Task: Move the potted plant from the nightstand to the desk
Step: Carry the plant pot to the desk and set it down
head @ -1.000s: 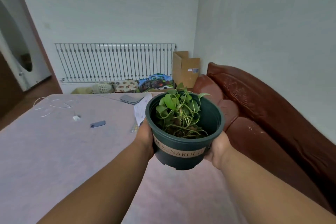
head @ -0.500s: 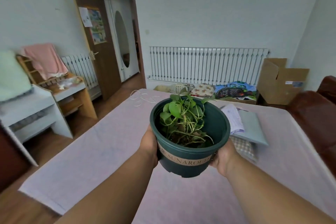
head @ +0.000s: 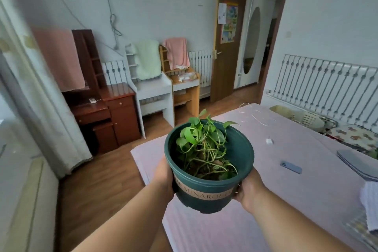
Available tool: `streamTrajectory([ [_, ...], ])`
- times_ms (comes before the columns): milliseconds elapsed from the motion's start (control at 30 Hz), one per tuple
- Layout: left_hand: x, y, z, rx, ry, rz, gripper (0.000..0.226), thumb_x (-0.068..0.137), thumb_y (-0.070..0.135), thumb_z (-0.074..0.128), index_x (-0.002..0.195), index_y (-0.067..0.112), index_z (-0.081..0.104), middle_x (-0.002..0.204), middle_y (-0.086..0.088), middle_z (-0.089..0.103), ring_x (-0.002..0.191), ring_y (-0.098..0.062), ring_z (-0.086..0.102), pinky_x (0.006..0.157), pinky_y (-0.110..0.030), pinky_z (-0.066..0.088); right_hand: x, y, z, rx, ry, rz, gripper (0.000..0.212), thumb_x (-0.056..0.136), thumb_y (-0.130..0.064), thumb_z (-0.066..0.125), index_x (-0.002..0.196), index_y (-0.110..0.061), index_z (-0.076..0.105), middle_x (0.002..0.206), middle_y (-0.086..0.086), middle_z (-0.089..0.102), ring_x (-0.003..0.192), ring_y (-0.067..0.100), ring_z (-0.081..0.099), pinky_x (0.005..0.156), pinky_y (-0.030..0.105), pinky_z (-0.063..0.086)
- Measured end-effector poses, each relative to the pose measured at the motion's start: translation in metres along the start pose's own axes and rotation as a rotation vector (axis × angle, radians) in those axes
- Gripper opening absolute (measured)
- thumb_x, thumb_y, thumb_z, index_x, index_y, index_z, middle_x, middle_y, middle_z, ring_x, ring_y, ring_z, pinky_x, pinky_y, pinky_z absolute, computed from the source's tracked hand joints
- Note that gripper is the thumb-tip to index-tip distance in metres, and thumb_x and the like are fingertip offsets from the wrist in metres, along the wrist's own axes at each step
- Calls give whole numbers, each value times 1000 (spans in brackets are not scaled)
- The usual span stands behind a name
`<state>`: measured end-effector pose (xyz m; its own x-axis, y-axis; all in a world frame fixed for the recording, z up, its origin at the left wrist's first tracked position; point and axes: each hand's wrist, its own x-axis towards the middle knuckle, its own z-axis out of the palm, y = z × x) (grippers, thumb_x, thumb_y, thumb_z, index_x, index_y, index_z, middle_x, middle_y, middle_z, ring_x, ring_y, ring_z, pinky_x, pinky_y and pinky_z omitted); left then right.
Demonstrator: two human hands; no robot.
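A: Two bare hands carry the dark green round plastic pot (head: 208, 186) with its small leafy green plant (head: 201, 145). The left hand (head: 163, 180) presses flat against the pot's left side and the right hand (head: 248, 188) against its right side, so both are wrapped onto the pot, which sits upright between them.

B: And where is the pot?

A: Held up in the air, over the near corner of the pink sheeted bed (head: 286, 170). It touches nothing but the hands. A tan paper band with lettering runs around the pot below its rim.

B: What stands beyond it?

A: Against the far wall, three desks side by side: a dark reddish-brown wooden desk (head: 114, 106) on the left, a white desk (head: 151, 90) in the middle with a pale green towel (head: 147, 59) draped over its shelf unit, and a light wood desk (head: 185, 88) with a pink towel (head: 177, 52) on it. All are well apart from the pot.

B: Anything on the bed?

A: A blue phone (head: 290, 166) lies flat to the right of the pot, and a small white charger plug (head: 269, 141) with a thin white cable lies farther back.
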<state>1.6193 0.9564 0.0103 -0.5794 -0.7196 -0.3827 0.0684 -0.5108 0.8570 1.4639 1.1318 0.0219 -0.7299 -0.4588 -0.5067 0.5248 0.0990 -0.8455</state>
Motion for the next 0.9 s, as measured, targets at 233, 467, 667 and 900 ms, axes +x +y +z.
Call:
streamTrajectory([
  [233, -40, -10, -84, -224, 240, 117, 58, 99, 63, 70, 124, 15, 89, 124, -16, 89, 105, -37, 88, 78, -46, 73, 5, 28, 74, -172, -250, 64, 45, 103, -50, 54, 116, -18, 83, 103, 11, 89, 101, 37, 81, 63, 38, 66],
  [467, -75, 1, -182, -286, 469, 210, 62, 98, 67, 67, 128, 17, 88, 129, -15, 88, 119, -40, 84, 110, -61, 64, -21, 62, 170, -325, -444, 133, 52, 101, -51, 58, 127, -12, 81, 121, 21, 84, 125, 46, 73, 111, 62, 57],
  [667, -57, 28, -272, -331, 518, 197, 66, 95, 76, 66, 117, 19, 92, 125, -15, 89, 110, -36, 88, 94, -53, 70, -25, 89, 269, -345, -537, 165, 52, 102, -50, 60, 133, -12, 79, 120, 20, 85, 118, 42, 76, 105, 52, 60],
  [900, -4, 76, -383, -404, 475, 163, 66, 93, 79, 68, 108, 20, 94, 115, -15, 91, 96, -34, 90, 72, -44, 73, -4, 130, 397, -317, -519, 212, 55, 106, -46, 58, 142, -7, 75, 127, 23, 81, 118, 44, 75, 101, 52, 57],
])
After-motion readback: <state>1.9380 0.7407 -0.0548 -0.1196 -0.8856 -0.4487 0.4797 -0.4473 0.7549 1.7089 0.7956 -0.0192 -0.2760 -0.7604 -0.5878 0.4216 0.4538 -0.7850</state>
